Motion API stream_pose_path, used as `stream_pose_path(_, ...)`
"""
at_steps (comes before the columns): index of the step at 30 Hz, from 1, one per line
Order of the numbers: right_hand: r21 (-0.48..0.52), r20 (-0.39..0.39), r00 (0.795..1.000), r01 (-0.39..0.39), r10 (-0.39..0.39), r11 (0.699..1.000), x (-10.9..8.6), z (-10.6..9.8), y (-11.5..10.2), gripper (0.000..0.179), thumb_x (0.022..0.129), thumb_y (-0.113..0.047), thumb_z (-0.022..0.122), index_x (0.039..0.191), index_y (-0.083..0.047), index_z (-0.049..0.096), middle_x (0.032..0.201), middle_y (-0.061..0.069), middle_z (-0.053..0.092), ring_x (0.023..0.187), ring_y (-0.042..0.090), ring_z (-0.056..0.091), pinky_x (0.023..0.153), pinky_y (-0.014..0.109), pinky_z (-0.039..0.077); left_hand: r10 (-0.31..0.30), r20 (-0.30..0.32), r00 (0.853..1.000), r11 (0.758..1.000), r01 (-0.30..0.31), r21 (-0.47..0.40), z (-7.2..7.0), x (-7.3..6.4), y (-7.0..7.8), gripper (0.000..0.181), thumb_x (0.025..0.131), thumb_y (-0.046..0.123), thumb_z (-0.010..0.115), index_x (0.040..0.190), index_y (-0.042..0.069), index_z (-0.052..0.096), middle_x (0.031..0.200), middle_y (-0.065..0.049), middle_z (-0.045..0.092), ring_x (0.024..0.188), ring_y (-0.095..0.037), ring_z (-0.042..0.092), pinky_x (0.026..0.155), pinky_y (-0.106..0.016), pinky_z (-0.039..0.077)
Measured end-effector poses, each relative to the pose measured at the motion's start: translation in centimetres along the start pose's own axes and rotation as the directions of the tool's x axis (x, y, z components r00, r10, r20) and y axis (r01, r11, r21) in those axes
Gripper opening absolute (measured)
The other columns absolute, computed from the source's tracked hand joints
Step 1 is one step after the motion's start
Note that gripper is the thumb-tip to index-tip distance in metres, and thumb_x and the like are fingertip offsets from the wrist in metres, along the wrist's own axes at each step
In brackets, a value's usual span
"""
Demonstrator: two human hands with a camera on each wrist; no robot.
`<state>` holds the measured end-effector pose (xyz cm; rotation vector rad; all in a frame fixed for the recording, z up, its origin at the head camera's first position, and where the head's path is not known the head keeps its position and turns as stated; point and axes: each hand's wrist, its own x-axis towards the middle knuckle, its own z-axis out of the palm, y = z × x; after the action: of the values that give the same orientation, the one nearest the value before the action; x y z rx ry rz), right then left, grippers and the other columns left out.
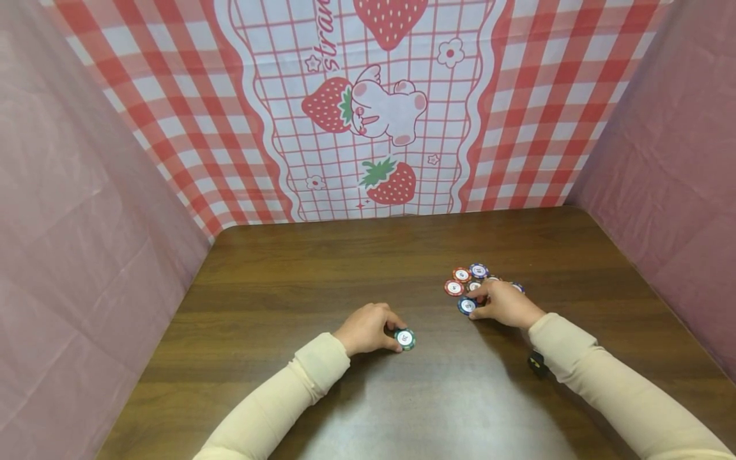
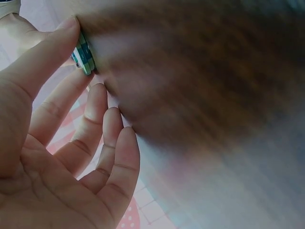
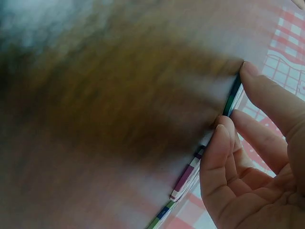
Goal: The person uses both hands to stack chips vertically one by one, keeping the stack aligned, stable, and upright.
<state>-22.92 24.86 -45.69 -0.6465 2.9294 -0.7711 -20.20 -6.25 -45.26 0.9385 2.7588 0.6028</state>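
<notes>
My left hand (image 1: 368, 329) pinches a green poker chip (image 1: 405, 339) by its edge between thumb and index finger, low over the table. In the left wrist view the chip's green-and-white rim (image 2: 85, 56) shows between the fingertips, the other fingers touching the tabletop. Farther right, my right hand (image 1: 508, 305) has thumb and index finger at opposite edges of a blue poker chip (image 1: 467, 306) lying flat. Close round that hand lie two red chips (image 1: 453, 287), a purple-blue chip (image 1: 479, 271) and a black chip (image 1: 474, 287). The hand partly hides others, including a blue-edged chip (image 1: 519, 288).
The brown wooden table (image 1: 276, 275) ends at a red-checked strawberry cloth (image 1: 391, 115) behind it. Pink curtains (image 1: 678, 160) close off both sides. A small black device (image 1: 538, 364) shows beneath the right sleeve.
</notes>
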Motion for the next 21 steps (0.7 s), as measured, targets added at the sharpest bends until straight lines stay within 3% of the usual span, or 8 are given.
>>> stream_pose_path(13, -0.055, 0.000, 0.998, 0.055, -0.055, 0.997, 0.01, -0.24, -0.35, 0.027, 0.072, -0.017, 0.086, 0.092, -0.003, 0.076, 0.077, 0.002, 0.063, 0.073, 0.013, 0.052, 0.066, 0.027, 0.042, -0.005, -0.002, 1.000, 1.000, 0.005, -0.009, 0.08, -0.06, 0.02, 0.039, 0.069, 0.032, 0.088, 0.105, 0.022, 0.078, 0.087, 0.005, 0.068, 0.081, -0.008, 0.059, 0.074, -0.020, 0.045)
stream_pose_path(21, 0.003, -0.002, 0.999, 0.034, -0.034, 0.999, 0.06, -0.20, 0.09, 0.025, 0.074, -0.018, 0.085, 0.093, -0.006, 0.076, 0.076, -0.003, 0.062, 0.070, 0.008, 0.050, 0.063, 0.024, 0.042, -0.026, 0.008, 1.000, 0.999, 0.026, -0.027, 0.08, 0.00, -0.04, 0.039, 0.069, 0.031, 0.088, 0.106, 0.021, 0.078, 0.089, 0.004, 0.069, 0.083, -0.008, 0.060, 0.075, -0.020, 0.046)
